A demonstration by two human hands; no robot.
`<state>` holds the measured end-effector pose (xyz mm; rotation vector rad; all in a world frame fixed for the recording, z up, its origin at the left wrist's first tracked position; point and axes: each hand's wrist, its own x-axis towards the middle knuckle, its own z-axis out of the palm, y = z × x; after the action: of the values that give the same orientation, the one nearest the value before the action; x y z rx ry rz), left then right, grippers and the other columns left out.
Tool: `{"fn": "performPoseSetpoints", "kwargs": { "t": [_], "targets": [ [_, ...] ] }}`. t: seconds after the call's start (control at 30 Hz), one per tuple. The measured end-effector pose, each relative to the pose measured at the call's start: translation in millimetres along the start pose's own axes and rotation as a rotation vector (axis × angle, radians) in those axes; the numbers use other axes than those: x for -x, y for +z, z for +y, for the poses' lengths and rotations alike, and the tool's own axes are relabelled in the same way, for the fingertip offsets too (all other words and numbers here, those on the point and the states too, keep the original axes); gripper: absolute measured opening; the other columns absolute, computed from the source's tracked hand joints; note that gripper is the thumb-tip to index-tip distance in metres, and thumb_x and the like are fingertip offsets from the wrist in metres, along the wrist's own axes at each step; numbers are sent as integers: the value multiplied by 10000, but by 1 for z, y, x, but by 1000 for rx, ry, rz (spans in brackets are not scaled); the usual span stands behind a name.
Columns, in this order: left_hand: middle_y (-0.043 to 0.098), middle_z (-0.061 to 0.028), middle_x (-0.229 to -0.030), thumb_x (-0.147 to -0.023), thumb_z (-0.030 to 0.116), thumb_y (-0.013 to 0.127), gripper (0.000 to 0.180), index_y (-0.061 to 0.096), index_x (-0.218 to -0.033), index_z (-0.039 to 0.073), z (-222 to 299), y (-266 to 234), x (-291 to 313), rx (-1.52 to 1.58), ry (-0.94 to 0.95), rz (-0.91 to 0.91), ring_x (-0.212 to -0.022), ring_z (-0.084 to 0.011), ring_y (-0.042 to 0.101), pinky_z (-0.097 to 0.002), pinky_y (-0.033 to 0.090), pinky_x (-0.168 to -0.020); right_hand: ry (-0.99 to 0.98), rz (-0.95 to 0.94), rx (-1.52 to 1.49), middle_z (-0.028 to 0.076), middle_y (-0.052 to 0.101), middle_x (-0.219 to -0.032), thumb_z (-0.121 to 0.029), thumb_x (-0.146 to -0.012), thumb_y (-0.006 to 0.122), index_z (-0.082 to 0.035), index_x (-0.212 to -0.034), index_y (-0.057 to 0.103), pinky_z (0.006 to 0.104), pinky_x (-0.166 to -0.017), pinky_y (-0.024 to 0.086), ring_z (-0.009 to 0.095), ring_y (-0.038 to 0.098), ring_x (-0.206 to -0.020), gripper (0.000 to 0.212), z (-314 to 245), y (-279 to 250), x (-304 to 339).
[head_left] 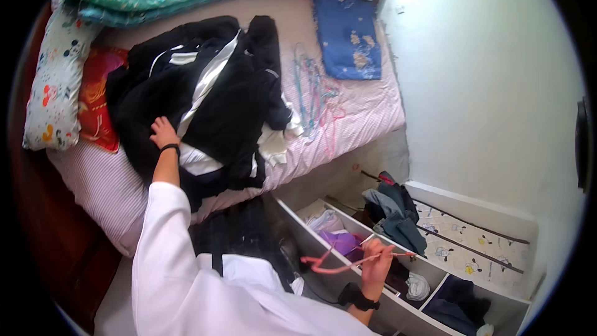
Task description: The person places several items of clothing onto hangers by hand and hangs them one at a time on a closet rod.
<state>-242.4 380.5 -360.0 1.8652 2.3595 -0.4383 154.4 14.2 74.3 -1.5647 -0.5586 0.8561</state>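
The left hand lies with fingers spread on the black jacket upon the bed, apparently steadying it, while the right hand pinches a red hanger, seemingly raised to clear the open drawer.

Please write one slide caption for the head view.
Left hand on black clothes on the bed; right hand holds a red hanger.

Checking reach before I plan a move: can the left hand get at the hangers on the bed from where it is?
Probably not without shifting: the left hand rests on the black clothing, whose bulk lies between it and the hangers. The way over the top looks free, though.
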Motion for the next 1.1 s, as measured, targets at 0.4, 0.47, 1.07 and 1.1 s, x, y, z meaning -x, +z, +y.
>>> {"fn": "performPoseSetpoints", "kwargs": {
  "t": [0.4,0.47,1.07,1.1],
  "targets": [
    [684,-151,-967,-767,-2,433,377,611,-1099,-21,-51,-175,53,1320,138,-151,-947,-271,636,-369,474,-823,-236,-134,899,110,446,-602,-292,-949,538,-11,-736,527,363,-530,359,237,440,-539,352,30,72,-58],
    [632,-102,-1008,-717,-18,436,509,533,-1212,-84,-75,-206,77,1483,77,-256,-882,-197,589,-278,475,-781,-351,-261,845,161,499,-621,-300,-927,572,-18,-808,620,384,-533,384,305,493,-545,309,47,122,-79],
    [586,-140,-991,-738,193,748,428,569,-1087,21,-118,-327,285,574,829,382,-965,-338,551,-428,405,-911,-716,-580,602,160,539,-548,-193,-813,608,-67,-577,556,436,-463,412,370,558,-514,273,59,262,-31],
    [609,-144,-879,-739,191,746,283,597,-922,36,-117,-324,283,587,768,320,-860,-344,587,-428,448,-766,-734,-591,618,154,546,-561,-183,-802,610,-66,-581,554,424,-465,410,356,562,-519,256,48,262,-28]
  ]
}}
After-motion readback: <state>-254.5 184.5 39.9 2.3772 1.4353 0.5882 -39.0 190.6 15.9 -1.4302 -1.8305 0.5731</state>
